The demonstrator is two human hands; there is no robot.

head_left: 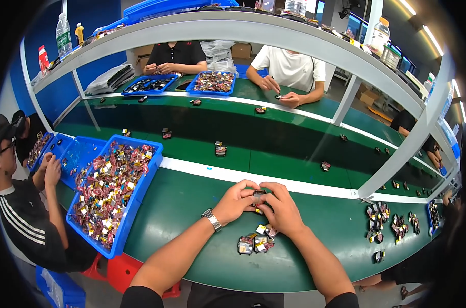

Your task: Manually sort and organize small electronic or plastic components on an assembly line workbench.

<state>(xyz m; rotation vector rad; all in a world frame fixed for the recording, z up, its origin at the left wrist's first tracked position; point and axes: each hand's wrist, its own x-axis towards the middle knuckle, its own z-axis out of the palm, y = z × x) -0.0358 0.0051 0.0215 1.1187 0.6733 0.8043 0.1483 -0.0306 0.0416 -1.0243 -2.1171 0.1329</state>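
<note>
My left hand and my right hand meet over the green tabletop, fingers closed from both sides on a small dark assembly. Most of that part is hidden by the fingertips. Just below my hands sits a loose cluster of similar black-cased pieces, with pink-red bits and white and yellow tabs. A metal-banded watch is on my left wrist.
A large blue tray heaped with pink, white and yellow parts stands to the left. More piles of assemblies are at the right. Beyond the white rail, pieces dot a green belt. A shelf frame rises ahead. People sit opposite and at left.
</note>
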